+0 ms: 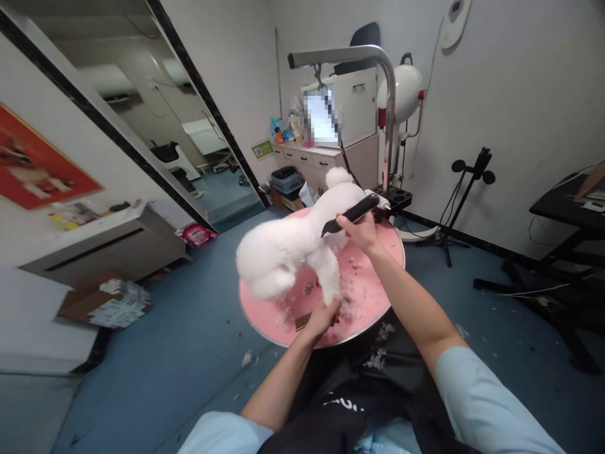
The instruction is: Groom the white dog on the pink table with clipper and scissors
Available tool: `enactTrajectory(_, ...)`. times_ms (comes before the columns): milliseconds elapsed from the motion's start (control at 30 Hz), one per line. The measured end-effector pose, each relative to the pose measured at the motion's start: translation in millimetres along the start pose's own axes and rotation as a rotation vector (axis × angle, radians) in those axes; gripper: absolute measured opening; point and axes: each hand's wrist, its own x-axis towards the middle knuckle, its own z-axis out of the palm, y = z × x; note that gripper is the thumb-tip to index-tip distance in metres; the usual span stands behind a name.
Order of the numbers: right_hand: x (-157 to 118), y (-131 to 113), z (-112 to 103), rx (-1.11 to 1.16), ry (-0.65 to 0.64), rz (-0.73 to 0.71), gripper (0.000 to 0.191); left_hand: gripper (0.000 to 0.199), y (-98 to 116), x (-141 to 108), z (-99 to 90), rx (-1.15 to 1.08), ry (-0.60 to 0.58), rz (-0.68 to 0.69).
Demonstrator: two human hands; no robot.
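Note:
A fluffy white dog [288, 243] stands on a round pink grooming table [373, 287], its head low toward the left. My left hand [323, 318] is closed around the lower end of one of its front legs. In my right hand [363, 231] is a black hair clipper [352, 213], its narrow end against the fur near the dog's shoulder. A flat brownish comb-like piece [302, 321] lies on the table beside my left hand. Loose tufts of cut fur [347, 302] are scattered over the pink surface.
A metal grooming arm [390, 94] with a dark strap rises behind the table. A dryer [401, 94] and a black tripod stand [456, 214] are at the right. Cabinets [307, 161] line the back, and an open cardboard box [89, 299] sits at left.

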Motion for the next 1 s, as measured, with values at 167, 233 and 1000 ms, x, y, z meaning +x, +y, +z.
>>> enactTrajectory(167,-10,6,20,-0.110,-0.121,0.034,0.029,0.042,-5,-5,-15.8,0.020,-0.006,-0.023)
enactTrajectory(233,-17,8,20,-0.173,-0.164,0.059,0.029,0.045,-8,-10,-22.9,0.027,-0.010,-0.044)
enactTrajectory(1000,-119,49,38,-0.253,-0.032,-0.610,0.032,0.056,-9,-64,-88.8,-0.268,-0.243,-0.007)
